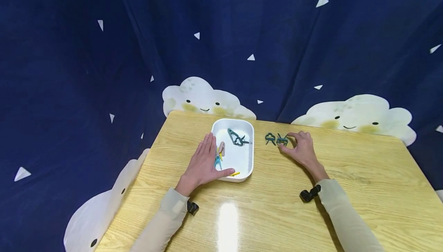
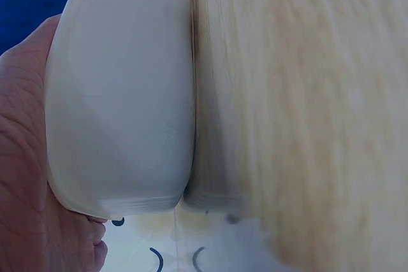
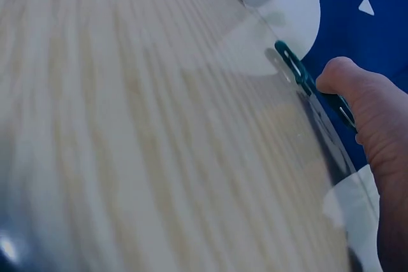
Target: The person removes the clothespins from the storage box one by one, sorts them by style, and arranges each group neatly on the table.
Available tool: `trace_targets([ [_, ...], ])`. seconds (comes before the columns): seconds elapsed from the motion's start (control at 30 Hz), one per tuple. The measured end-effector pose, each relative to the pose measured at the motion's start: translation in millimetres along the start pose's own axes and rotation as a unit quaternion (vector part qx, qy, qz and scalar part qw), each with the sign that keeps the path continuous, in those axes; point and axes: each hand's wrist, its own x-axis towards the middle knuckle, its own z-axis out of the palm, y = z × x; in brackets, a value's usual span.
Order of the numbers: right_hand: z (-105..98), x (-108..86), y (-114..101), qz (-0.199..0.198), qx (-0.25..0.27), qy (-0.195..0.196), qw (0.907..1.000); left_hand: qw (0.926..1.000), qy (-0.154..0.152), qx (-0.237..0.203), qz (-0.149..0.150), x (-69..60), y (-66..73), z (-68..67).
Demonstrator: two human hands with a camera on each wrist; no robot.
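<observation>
A white tray (image 1: pixel 246 159) stands on the table with my left hand (image 1: pixel 202 165) against its left side. The fingers are straight along that wall, and the thumb lies over the near rim. In the left wrist view the palm touches the tray's outer wall (image 2: pixel 121 93). To the right of the tray, my right hand (image 1: pixel 302 150) pinches a dark green plant clip (image 1: pixel 282 141) between thumb and finger at table level. A similar green clip (image 1: pixel 270 139) lies just left of it. In the right wrist view the thumb (image 3: pixel 370 103) partly covers the green clips.
Inside the tray are green clips (image 1: pixel 238 140), a beige clothespin (image 1: pixel 222 149), a blue clothespin (image 1: pixel 217 162) and yellow pieces (image 1: pixel 235 174). The wooden table (image 1: pixel 277 209) ends at a dark blue curtain (image 1: pixel 225 33) behind it.
</observation>
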Motion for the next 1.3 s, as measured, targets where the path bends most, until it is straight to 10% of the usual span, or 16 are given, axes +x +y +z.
trace_targets([
  [1.3,-3,-1.4,-10,-0.020,0.001,-0.020,0.9996,1.0000,0.002,0.002,-0.003,-0.3,2.2,-0.9],
])
